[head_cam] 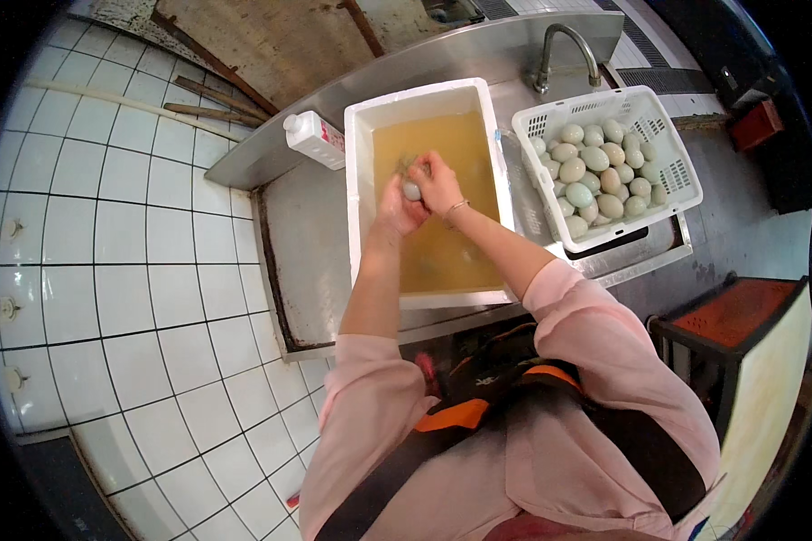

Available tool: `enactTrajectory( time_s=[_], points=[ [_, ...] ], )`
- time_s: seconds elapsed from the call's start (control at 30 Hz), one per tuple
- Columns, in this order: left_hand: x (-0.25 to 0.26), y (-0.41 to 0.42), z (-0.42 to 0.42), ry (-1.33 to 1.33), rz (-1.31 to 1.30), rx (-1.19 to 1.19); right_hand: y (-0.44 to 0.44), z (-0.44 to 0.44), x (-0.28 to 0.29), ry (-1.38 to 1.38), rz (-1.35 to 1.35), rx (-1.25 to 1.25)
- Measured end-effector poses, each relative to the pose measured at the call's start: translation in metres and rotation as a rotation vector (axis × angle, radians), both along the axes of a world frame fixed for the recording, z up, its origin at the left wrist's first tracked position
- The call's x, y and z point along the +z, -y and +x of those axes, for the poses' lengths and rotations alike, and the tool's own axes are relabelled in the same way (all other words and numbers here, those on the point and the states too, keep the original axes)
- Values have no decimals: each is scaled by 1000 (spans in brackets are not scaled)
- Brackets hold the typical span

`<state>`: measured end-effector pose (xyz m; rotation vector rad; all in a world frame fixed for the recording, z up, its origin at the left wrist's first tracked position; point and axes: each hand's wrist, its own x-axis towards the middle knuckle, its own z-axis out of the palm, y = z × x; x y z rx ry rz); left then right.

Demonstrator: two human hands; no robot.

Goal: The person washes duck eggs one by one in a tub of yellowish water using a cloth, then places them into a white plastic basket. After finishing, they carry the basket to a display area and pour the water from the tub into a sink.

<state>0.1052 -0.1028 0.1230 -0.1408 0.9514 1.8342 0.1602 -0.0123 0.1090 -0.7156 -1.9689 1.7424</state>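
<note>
My left hand holds a pale egg above the cloudy, yellow-brown water in a white foam box. Against the egg's far side, my right hand presses a greenish-grey scrubbing pad, mostly covered by the fingers. Both hands meet around the egg, so only part of its shell shows. Faint pale shapes lie under the water, too blurred to name. To the right, a white plastic basket contains several pale green and beige eggs.
The box and basket rest on a stainless steel sink counter with a raised back edge. A white plastic bottle stands left of the box. Behind the basket rises a curved metal faucet. A white tiled wall borders the left side.
</note>
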Motion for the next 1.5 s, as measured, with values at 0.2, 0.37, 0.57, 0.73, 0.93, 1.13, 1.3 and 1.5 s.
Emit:
enactTrajectory(
  time_s=[0.2, 0.37, 0.57, 0.73, 0.93, 1.13, 1.3, 1.5],
  points=[
    [-42, 24, -22, 79, 269, -206, -6, -7, -12, -173, -485, -70],
    [20, -2, 22, -137, -141, 92, -6, 26, 9, -140, -87, 250],
    [6, 3, 8, -79, -379, 63, -6, 2, -8, -101, -179, -134],
    [73, -30, 18, -656, -612, 47, -20, 17, -12, 146, -257, -214],
    [101, -182, 47, -658, -173, -353, -18, 55, 9, 130, -102, 60],
    [41, -347, 114, -1716, -179, -586, -8, 86, -14, 31, 24, 108],
    [-1, -418, 120, -1915, -307, -804, -6, 111, -10, -77, 56, 260],
    [4, -425, 124, -1943, -281, -907, -12, 114, -9, -105, 64, 338]
  ],
)
